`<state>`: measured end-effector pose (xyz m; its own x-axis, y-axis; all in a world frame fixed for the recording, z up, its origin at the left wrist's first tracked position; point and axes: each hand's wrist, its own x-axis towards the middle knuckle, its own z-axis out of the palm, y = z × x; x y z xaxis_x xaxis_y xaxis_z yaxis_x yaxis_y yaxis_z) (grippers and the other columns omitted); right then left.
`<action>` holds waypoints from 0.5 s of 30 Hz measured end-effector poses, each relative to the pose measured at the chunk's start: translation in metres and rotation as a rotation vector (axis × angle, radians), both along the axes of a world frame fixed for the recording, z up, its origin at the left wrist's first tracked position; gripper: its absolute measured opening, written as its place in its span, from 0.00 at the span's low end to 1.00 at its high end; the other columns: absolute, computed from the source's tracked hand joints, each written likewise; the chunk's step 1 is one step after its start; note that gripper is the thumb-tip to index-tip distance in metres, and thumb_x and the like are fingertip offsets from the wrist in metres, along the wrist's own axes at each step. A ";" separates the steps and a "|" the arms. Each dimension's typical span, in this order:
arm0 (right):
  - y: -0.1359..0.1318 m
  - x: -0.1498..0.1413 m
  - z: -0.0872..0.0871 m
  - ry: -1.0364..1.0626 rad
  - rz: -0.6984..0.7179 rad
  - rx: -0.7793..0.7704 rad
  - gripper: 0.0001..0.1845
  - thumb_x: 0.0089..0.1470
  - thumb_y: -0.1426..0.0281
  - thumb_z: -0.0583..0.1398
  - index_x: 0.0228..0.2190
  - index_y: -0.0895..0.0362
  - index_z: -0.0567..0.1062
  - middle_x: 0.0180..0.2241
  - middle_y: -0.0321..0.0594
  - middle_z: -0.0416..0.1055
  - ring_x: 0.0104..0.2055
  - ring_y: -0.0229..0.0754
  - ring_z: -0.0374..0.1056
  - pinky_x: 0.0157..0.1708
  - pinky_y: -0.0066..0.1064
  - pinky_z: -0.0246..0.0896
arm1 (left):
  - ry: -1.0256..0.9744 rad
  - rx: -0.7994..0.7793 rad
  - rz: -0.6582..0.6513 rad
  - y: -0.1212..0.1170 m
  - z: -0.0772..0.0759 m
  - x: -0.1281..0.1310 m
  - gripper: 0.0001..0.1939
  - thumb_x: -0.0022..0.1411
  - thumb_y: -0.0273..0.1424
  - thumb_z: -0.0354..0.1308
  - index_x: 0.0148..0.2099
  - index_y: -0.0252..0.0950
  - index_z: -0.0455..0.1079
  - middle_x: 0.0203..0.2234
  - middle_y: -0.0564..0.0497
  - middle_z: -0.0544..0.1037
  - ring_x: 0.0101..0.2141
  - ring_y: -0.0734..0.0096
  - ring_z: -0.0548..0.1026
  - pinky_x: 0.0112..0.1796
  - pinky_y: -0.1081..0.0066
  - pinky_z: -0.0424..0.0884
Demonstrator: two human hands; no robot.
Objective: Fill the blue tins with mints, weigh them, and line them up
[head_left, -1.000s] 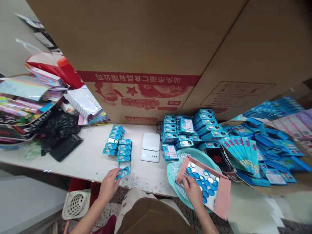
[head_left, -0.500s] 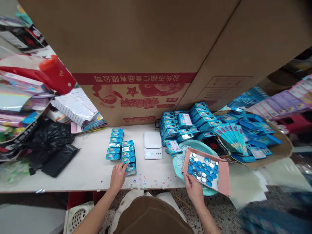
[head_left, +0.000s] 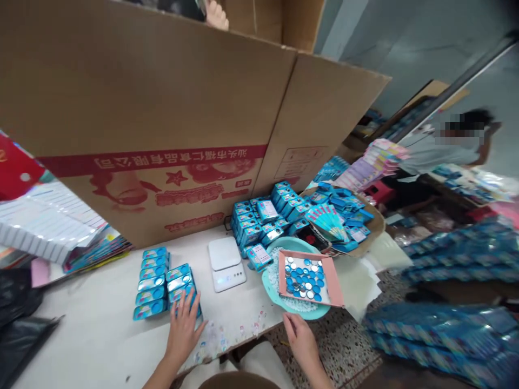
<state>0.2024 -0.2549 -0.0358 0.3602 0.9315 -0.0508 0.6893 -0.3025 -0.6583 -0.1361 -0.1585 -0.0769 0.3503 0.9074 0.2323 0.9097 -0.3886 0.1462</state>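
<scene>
My left hand (head_left: 183, 323) lies with fingers spread on the near end of a short row of small blue boxes (head_left: 179, 272). Beside it runs a longer row of the same blue boxes (head_left: 151, 283). My right hand (head_left: 300, 341) is at the table's front edge, just below a pink shallow box (head_left: 333, 281) and apart from it. Its fingers are curled, with thumb and forefinger together; anything inside them is hidden. Blue and silver round discs (head_left: 305, 278) lie in the pink box, which rests on a turquoise basin (head_left: 271, 289) of small white beads.
A white digital scale (head_left: 225, 255) sits mid-table before a tall cardboard carton (head_left: 162, 97). Stacked blue boxes (head_left: 248, 226) stand right of it, beside a carton of flat blue packs (head_left: 375, 219). Another person (head_left: 450, 146) is at the far right. Black plastic bags (head_left: 22, 319) lie left.
The view has swung to the right. My right hand has come off the pink box and drawn back to the table edge. My left fingers have spread out over the blue boxes.
</scene>
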 end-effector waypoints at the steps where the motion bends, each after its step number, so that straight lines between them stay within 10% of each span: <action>1: 0.001 0.002 0.000 0.001 -0.004 0.005 0.19 0.58 0.60 0.49 0.34 0.56 0.77 0.35 0.46 0.75 0.39 0.46 0.71 0.43 0.35 0.64 | -0.019 0.015 -0.037 0.004 0.002 0.008 0.32 0.57 0.38 0.52 0.63 0.35 0.55 0.60 0.42 0.60 0.62 0.52 0.50 0.58 0.51 0.48; 15: 0.032 0.082 0.015 0.054 -0.031 0.083 0.21 0.58 0.56 0.50 0.33 0.55 0.76 0.34 0.45 0.75 0.38 0.45 0.71 0.39 0.32 0.66 | -0.159 -0.028 -0.345 0.122 0.073 0.221 0.27 0.47 0.16 0.47 0.51 0.32 0.65 0.57 0.41 0.64 0.58 0.55 0.58 0.57 0.54 0.55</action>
